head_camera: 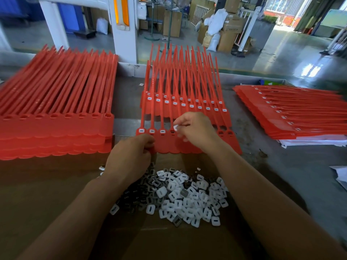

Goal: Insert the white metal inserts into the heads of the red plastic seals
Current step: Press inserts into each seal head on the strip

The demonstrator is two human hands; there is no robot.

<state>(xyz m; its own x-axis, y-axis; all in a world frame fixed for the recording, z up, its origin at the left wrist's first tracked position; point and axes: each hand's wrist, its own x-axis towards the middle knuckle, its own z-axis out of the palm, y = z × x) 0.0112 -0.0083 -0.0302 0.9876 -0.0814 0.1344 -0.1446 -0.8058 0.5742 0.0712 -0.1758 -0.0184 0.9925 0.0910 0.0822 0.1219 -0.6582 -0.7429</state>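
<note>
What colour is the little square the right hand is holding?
White; the head view shows the insert pinched in the right hand.

One wide-angle camera on the person's head looks forward and steeply down along both forearms, close to the work. Its centre falls on the small white square metal insert (176,127) pinched by the right hand (195,128). The left hand (131,152) grips the joined strip of red plastic seals (169,145) just below-left. The grey counter (281,166) fills the lower two-thirds, with the workshop floor (272,53) past its far edge.
</note>
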